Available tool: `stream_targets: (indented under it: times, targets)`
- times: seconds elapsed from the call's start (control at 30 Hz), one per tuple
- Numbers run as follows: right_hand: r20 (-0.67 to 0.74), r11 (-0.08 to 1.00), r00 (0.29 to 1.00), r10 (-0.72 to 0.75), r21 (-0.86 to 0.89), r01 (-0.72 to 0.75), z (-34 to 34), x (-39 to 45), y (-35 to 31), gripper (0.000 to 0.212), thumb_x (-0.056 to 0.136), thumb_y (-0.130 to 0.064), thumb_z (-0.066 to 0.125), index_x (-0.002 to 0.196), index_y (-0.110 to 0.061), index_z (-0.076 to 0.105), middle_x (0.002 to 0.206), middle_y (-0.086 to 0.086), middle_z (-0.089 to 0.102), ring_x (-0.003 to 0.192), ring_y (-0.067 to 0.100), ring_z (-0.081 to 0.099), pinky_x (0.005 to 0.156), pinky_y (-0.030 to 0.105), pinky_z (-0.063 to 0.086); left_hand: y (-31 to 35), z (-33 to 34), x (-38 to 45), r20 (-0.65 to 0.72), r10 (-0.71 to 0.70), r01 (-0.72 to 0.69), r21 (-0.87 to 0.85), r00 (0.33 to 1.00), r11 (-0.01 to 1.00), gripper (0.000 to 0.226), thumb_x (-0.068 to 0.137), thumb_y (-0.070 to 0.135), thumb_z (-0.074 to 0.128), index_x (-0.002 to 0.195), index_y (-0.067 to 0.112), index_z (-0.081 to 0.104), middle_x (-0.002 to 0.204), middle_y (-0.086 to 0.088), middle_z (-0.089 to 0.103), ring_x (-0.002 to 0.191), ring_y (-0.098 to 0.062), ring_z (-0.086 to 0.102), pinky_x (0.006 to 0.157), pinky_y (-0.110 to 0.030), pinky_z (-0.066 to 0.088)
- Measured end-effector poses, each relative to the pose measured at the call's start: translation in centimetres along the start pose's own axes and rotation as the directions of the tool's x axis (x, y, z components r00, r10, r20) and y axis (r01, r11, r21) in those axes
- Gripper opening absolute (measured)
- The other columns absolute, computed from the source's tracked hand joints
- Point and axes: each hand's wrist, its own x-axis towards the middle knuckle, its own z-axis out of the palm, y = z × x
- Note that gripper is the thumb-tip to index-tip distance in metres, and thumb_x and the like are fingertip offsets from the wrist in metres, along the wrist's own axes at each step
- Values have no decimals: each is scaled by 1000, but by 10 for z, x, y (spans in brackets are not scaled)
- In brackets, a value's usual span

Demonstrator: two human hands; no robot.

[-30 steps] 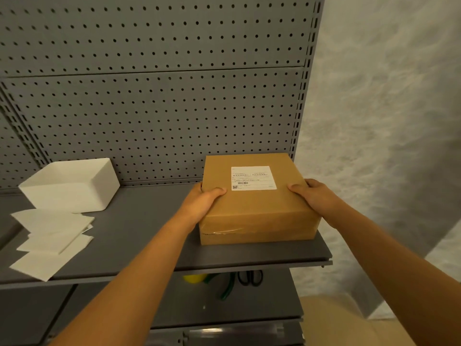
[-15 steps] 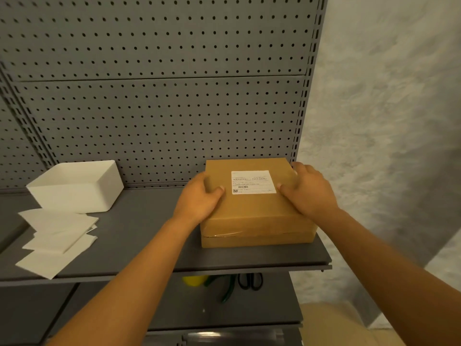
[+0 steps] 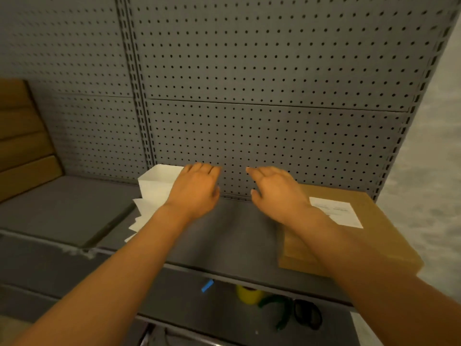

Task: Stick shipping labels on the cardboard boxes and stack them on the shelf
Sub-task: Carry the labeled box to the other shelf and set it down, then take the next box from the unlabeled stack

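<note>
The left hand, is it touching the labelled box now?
Apart. The head view shows bare grey shelf between the left hand and the box.

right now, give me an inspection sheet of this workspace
surface: grey shelf, bare in the middle
job's things: labelled cardboard box at the shelf's right end, label on top; stacked cardboard boxes far left
clutter: white bin and loose white sheets behind the left forearm; yellow roll, scissors on the lower shelf
hands: left hand and right hand both open, holding nothing, above the shelf
cables: nothing seen
surroundings: grey pegboard behind; pale wall right
</note>
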Motion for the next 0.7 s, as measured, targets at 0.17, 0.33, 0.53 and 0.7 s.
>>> stream_targets:
  times: [0.17,0.33,0.53,0.7]
  targets:
    - [-19,997,997,-74,35,75,15,49,-81,56,96,-26,43,149,-18,27,149,1,38,137,21,32,113,33,23,-87,-6,-32,-27,-73,73,22,997,997,47,94,30,48,139,19,42,138,-3,51,127,-24,44,107,-36,30]
    - [-40,990,993,-108,87,111,35,105,-174,55,96,-26,43,149,-21,28,149,0,39,136,21,34,113,33,24,-196,-17,-65,-41,-156,158,63,987,985,52,96,29,42,146,19,33,146,-2,42,134,-22,36,112,-34,23]
    - [-83,975,983,-164,136,174,56,167,-285,55,97,-28,43,149,-21,27,149,-2,38,137,21,33,113,33,24,-326,-29,-110,-35,-220,222,122,975,967,53,95,28,44,146,18,33,143,-3,45,133,-24,38,110,-36,27]
    - [-73,943,967,-245,213,256,71,222,-367,56,97,-29,44,150,-20,26,149,-1,38,137,20,33,113,34,25,-412,-40,-134,-75,-300,308,145,951,940,52,93,28,45,144,18,36,139,-2,49,131,-23,40,106,-34,30]
